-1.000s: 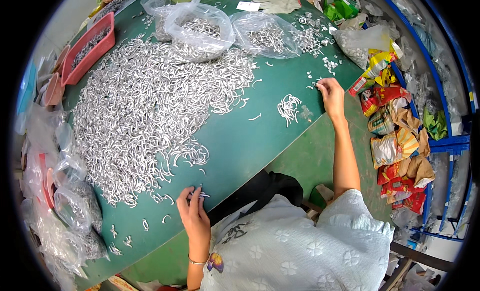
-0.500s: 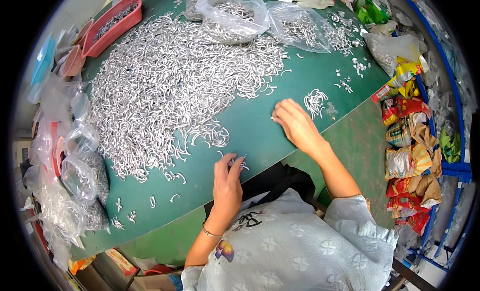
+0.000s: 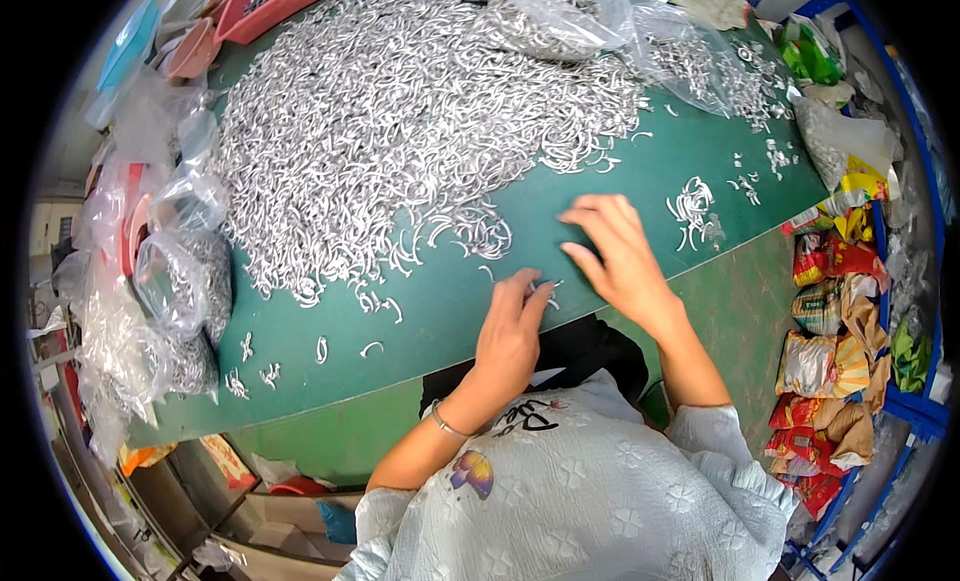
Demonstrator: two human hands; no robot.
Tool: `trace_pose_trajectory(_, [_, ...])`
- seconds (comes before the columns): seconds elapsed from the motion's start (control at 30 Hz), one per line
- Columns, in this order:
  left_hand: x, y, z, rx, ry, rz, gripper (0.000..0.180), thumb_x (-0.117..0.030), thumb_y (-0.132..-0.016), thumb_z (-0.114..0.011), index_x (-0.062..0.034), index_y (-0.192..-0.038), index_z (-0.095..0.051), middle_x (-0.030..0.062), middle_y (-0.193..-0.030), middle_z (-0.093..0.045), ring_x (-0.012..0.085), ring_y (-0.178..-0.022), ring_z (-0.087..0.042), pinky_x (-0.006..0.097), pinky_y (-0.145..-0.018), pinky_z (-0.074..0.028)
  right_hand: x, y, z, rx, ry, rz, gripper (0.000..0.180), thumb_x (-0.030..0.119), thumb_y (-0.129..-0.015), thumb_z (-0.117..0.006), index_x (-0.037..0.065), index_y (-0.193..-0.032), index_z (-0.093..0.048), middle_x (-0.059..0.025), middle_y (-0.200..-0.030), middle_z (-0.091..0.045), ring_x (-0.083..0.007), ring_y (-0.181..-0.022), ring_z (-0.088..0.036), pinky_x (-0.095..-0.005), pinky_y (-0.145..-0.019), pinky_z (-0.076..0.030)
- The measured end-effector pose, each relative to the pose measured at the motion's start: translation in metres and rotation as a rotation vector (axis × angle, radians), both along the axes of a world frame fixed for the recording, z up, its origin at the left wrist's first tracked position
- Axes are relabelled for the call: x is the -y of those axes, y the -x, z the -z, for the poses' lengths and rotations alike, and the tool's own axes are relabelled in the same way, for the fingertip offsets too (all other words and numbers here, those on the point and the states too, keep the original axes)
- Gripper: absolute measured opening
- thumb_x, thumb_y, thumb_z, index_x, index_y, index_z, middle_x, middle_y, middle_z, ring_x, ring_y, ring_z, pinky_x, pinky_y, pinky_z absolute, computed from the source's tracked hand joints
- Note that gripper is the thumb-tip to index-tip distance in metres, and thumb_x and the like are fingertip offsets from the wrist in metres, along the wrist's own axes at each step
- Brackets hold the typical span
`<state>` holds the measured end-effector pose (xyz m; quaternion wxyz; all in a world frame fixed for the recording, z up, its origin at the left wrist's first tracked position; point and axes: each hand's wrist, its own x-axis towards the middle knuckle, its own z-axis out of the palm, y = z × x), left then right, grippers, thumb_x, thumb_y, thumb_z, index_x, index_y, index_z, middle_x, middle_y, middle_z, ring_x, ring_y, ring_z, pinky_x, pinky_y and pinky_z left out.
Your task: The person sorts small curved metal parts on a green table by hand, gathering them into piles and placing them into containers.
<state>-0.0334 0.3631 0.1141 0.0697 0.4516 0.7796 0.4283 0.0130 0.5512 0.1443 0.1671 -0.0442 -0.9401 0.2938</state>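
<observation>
My left hand (image 3: pixel 512 329) rests on the green table near its front edge, fingers curled and closed on small curved silver metal pieces (image 3: pixel 552 299), some of which show beside the fingertips. To its right, my right hand (image 3: pixel 622 263) hovers over the table with thumb and fingers apart; nothing shows between them. Its fingertips are slightly blurred. A broad heap of the same curved metal pieces (image 3: pixel 390 131) covers the table ahead and to the left. Beyond my right hand lies a small separate pile of curved pieces (image 3: pixel 690 206).
Clear plastic bags of metal pieces (image 3: pixel 560 26) stand at the far side. A red tray (image 3: pixel 270 16) sits far left, above more filled bags (image 3: pixel 185 271). A few loose pieces (image 3: pixel 321 350) lie front left. Colourful packets (image 3: pixel 825 366) line a blue rack on the right.
The whole view has shifted, so the table appears further up and right. My right hand has come closer to my left, its thumb and fingers now spread. My left hand stays by its pieces.
</observation>
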Motion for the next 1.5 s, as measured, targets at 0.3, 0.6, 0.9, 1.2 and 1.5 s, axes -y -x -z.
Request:
trace_pose_trajectory(0.3, [0.014, 0.0, 0.0, 0.029, -0.033, -0.139, 0.026, 0.011, -0.079, -0.061, 0.0067, -0.105, -0.064, 0.0205, -0.111, -0.057, 0.034, -0.094, -0.057, 0.04, -0.081, -0.048, 0.047, 0.068, 0.021, 0.131, 0.274, -0.361, 0.027, 0.005, -0.079, -0.07, 0.002, -0.105, -0.065, -0.0092, -0.107, -0.055, -0.029, -0.103, -0.052, -0.0381, -0.086, -0.045])
trace_pose_trajectory(0.6, [0.013, 0.001, -0.001, 0.02, -0.042, -0.114, 0.028, 0.012, -0.078, -0.061, 0.0063, -0.105, -0.064, 0.0184, -0.109, -0.056, 0.0332, -0.092, -0.056, 0.039, -0.08, -0.049, 0.062, 0.128, 0.007, 0.257, 0.879, -0.533, 0.032, 0.002, -0.089, -0.061, -0.001, -0.121, -0.059, -0.0111, -0.124, -0.056, -0.0209, -0.105, -0.064, -0.0319, -0.092, -0.052])
trace_pose_trajectory(0.9, [-0.03, 0.007, -0.012, 0.032, -0.04, -0.109, 0.033, 0.002, -0.084, -0.062, 0.0027, -0.117, -0.059, 0.0179, -0.112, -0.054, 0.0343, -0.099, -0.054, 0.041, -0.086, -0.048, -0.007, 0.056, -0.037, 0.244, 0.182, -0.132, 0.019, 0.003, -0.082, -0.067, -0.001, -0.1, -0.066, -0.0126, -0.097, -0.065, -0.0285, -0.081, -0.063, -0.0373, -0.073, -0.05])
trace_pose_trajectory(1.2, [0.029, 0.037, -0.015, -0.106, 0.14, -0.292, 0.023, -0.001, -0.079, -0.071, -0.0024, -0.1, -0.063, 0.0111, -0.099, -0.056, 0.0293, -0.091, -0.054, 0.039, -0.078, -0.041, 0.026, 0.043, -0.009, 0.074, -0.06, -0.164, 0.033, 0.01, -0.079, -0.071, 0.003, -0.109, -0.061, -0.0118, -0.103, -0.057, -0.0315, -0.097, -0.053, -0.0403, -0.084, -0.043])
trace_pose_trajectory(1.5, [0.051, 0.035, -0.019, -0.082, 0.117, -0.407, 0.019, 0.002, -0.077, -0.072, -0.0014, -0.093, -0.061, 0.0114, -0.096, -0.056, 0.0296, -0.088, -0.055, 0.038, -0.078, -0.043, 0.055, 0.004, 0.003, 0.115, -0.009, -0.393, 0.021, 0.01, -0.075, -0.072, 0.007, -0.093, -0.061, -0.0085, -0.1, -0.052, -0.0266, -0.091, -0.05, -0.0381, -0.077, -0.04])
